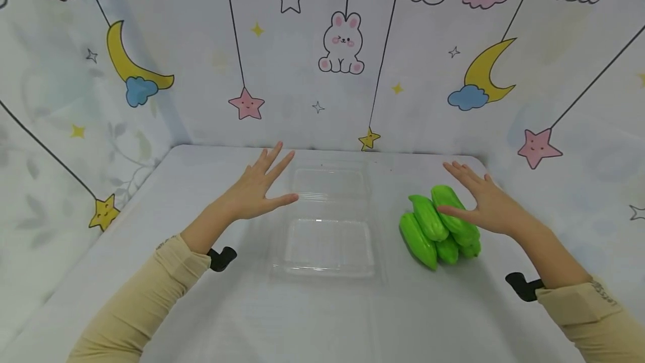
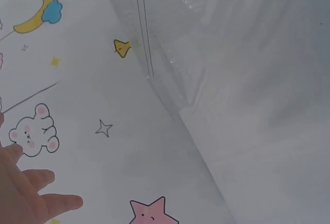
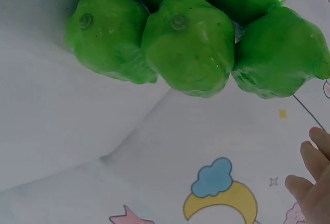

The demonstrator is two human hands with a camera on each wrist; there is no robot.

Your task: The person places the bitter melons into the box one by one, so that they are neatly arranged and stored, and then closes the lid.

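Observation:
A clear plastic clamshell box [image 1: 330, 245] lies open on the white table, its two shallow halves one behind the other. To its right is a pile of several glossy, bright green, long pepper-like vegetables [image 1: 423, 223]; their blunt ends [image 3: 188, 44] show large in the right wrist view. My left hand [image 1: 259, 184] is spread beside the box's left edge and holds nothing. Fingers of that hand [image 2: 31, 193] enter the left wrist view at lower left. Over the right side of the pile my right hand [image 1: 484, 200] is held with fingers extended, empty; whether it touches the vegetables cannot be told.
A white cloth-covered table [image 1: 322, 324] extends in front of the box. Its back edge meets a hanging curtain [image 1: 302, 71] printed with stars, moons and rabbits. Black wrist mounts [image 1: 221, 259] stick out near both sleeves.

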